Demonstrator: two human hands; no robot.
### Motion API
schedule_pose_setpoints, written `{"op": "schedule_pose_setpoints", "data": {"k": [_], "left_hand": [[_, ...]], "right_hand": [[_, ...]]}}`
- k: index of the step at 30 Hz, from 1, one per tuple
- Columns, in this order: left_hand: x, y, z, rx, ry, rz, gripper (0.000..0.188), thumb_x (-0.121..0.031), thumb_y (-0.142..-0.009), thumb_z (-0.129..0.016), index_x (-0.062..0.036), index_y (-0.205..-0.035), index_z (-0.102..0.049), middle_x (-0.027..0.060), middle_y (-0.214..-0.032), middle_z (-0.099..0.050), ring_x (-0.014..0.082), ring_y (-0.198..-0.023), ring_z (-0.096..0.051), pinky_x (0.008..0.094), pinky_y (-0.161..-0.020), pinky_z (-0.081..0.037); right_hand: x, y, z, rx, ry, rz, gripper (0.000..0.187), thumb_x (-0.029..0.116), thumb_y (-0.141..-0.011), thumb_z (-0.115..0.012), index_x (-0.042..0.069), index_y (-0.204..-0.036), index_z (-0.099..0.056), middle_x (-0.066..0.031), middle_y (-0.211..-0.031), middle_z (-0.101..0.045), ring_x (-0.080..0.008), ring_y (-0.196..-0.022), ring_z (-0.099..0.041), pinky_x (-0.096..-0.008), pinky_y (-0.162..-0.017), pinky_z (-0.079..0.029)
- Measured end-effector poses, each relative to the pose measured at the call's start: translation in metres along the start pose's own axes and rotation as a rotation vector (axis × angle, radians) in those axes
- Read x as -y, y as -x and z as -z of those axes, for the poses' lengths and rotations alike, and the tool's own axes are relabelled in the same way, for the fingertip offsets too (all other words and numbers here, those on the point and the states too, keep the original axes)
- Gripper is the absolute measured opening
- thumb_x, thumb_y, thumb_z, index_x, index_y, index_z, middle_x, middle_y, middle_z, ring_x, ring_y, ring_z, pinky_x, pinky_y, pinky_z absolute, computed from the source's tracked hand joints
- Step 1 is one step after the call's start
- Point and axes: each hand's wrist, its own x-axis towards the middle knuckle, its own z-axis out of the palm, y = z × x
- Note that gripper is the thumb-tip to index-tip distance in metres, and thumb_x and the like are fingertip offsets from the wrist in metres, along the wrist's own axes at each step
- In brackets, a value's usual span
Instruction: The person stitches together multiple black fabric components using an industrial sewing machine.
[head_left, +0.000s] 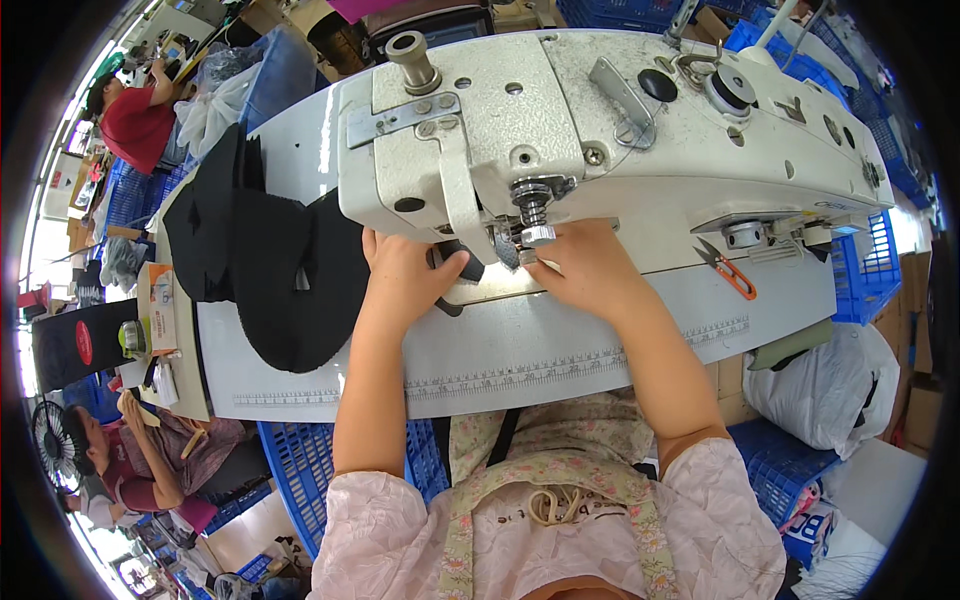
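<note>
A white industrial sewing machine [470, 110] spans the view ahead, its roller foot [506, 248] low over the bed between my hands. My left hand [400, 268] is left of the foot, thumb bent toward the fingers on a small dark fabric piece [462, 262]. Part of that piece and several fingertips are hidden under the machine head. My right hand [585, 265] is closed just right of the foot, its fingertips by the metal parts; what they hold cannot be made out. Black fabric panels [295, 270] lie left of my left hand.
Orange-handled thread snips [728, 268] lie on the table right of my right hand. A printed ruler strip [490, 383] runs along the table's front edge. Blue crates [300, 470] stand below, a white sack [825, 385] at right. Other people work at far left.
</note>
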Motion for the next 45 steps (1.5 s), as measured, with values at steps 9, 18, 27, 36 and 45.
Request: {"op": "schedule_pose_setpoints", "data": {"k": [9,18,27,36,45], "left_hand": [[0.016,-0.006,-0.024,-0.092,0.054,-0.032,0.028,-0.02,-0.064,-0.074,-0.0098,-0.089,-0.068,0.0071,-0.084,-0.064,0.0302,-0.097,-0.052,0.044,-0.093,-0.029],[0.016,-0.007,-0.029,-0.082,0.073,-0.025,0.026,-0.018,-0.064,-0.074,-0.0078,-0.087,-0.067,0.0082,-0.086,-0.065,0.0306,-0.092,-0.054,0.0432,-0.089,-0.032],[0.013,-0.005,-0.034,-0.044,0.192,-0.024,0.028,-0.015,-0.063,-0.073,-0.0065,-0.089,-0.066,0.0097,-0.086,-0.065,0.032,-0.091,-0.056,0.0441,-0.085,-0.036],[0.009,-0.007,-0.036,-0.128,0.196,-0.068,0.026,-0.014,-0.062,-0.072,-0.0061,-0.086,-0.066,0.0085,-0.077,-0.064,0.0315,-0.082,-0.059,0.0435,-0.081,-0.038],[0.004,-0.003,-0.032,-0.061,0.191,-0.027,0.024,-0.022,-0.073,-0.071,-0.0008,-0.078,-0.06,0.0109,-0.068,-0.062,0.0252,-0.061,-0.059,0.0363,-0.057,-0.046]], "right_hand": [[-0.001,-0.001,-0.003,-0.043,0.026,0.003,0.014,0.021,-0.076,-0.06,0.009,-0.082,-0.064,-0.0049,-0.088,-0.061,-0.025,-0.081,-0.059,-0.0402,-0.069,-0.042],[-0.003,0.0,-0.009,-0.059,0.008,-0.006,0.017,0.023,-0.076,-0.061,0.01,-0.084,-0.066,-0.0059,-0.087,-0.059,-0.0246,-0.081,-0.058,-0.0394,-0.072,-0.042],[-0.003,0.001,-0.014,-0.197,0.169,0.11,0.031,0.03,-0.077,-0.063,0.0,-0.067,-0.061,-0.0115,-0.069,-0.058,-0.0301,-0.063,-0.057,-0.0422,-0.063,-0.043],[0.002,0.002,-0.01,-0.189,0.143,0.097,0.02,0.026,-0.076,-0.063,0.006,-0.077,-0.063,-0.0073,-0.083,-0.058,-0.0256,-0.078,-0.056,-0.0406,-0.071,-0.04],[0.001,0.004,-0.012,-0.119,-0.003,0.031,0.014,0.018,-0.075,-0.063,0.013,-0.087,-0.066,-0.003,-0.097,-0.058,-0.0212,-0.093,-0.055,-0.0392,-0.078,-0.038]]}}
